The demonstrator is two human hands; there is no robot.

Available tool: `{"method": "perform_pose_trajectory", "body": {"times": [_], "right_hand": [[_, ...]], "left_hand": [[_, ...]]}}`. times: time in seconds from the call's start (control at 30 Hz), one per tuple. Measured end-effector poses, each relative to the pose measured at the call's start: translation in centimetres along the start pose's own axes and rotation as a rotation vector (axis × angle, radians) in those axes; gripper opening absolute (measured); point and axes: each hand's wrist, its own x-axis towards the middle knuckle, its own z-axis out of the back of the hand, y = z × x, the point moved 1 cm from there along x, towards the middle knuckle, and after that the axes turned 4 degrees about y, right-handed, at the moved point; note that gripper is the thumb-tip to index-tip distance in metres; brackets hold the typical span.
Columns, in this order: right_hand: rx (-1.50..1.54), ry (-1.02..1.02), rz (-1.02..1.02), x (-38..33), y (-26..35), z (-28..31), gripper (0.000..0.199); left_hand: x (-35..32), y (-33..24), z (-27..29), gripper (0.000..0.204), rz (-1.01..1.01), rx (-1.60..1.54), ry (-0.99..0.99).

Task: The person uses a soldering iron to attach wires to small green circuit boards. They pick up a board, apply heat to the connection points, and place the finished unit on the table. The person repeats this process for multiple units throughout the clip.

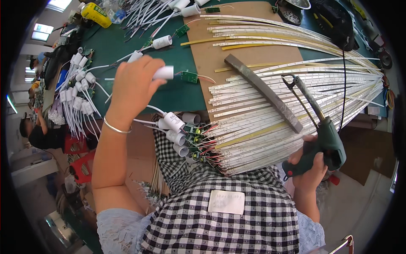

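The left hand (133, 86) is raised over the desk (169, 91), fingers curled round a small white plastic cylinder cap (163, 73) with a thin white wire trailing from it. The right hand (311, 167) is clenched round the handle of a dark green pistol-shaped soldering gun (325, 139), whose long metal tip points up over a fanned bundle of flat white and yellow LED strips (287, 101).

The strips lie on a brown cardboard sheet (211, 55), pinned under a flat grey metal bar (262, 91) laid slantwise across them. Their near ends carry small green circuit boards (195, 137) with red wires, just beside more white caps (174, 122). The desk has a smooth dark green surface. At its left edge lie further wired caps (78, 91), and a yellow bottle (96, 15) sits at the far left. A black-and-white checked cloth (220, 203) covers the person's lap.
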Motion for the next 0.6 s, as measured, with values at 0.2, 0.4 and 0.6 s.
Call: {"method": "perform_pose_trajectory", "body": {"times": [0.2, 0.4, 0.6], "right_hand": [[-0.003, 0.045, -0.009, 0.5, 0.2, -0.8, 0.054], [-0.005, 0.076, -0.070, 0.5, 0.6, -1.4, 0.059], [-0.041, 0.081, -0.082, 0.3, 0.4, -1.5, 0.060]], "left_hand": [[-2.3, -1.5, -0.9, 0.039, 0.034, -0.198, -0.171], [0.2, -3.9, -2.4, 0.023, -0.091, -0.426, -0.162], [1.4, -4.4, -3.6, 0.017, -0.065, -0.430, -0.074]]}}
